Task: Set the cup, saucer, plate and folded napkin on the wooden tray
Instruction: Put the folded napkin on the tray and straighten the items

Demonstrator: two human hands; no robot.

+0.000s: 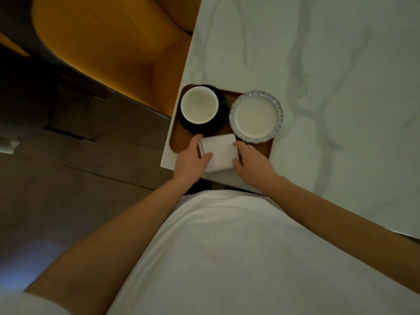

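While both hands hold the folded napkin, its near edge overhangs the wooden tray.
Left hand and right hand each keep a pinching grip on it; released unevenly, it may slide onto the surface or nudge the saucer under the cup; the plate overhangs too.

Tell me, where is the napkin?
The napkin lies on the tray's near edge, between both hands, just below the cup and plate.

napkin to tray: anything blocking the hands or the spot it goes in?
Nothing visible. Both hands, left and right, are already on the folded napkin, which lies on the wooden tray at its near edge. The cup on its saucer and the plate sit behind it.
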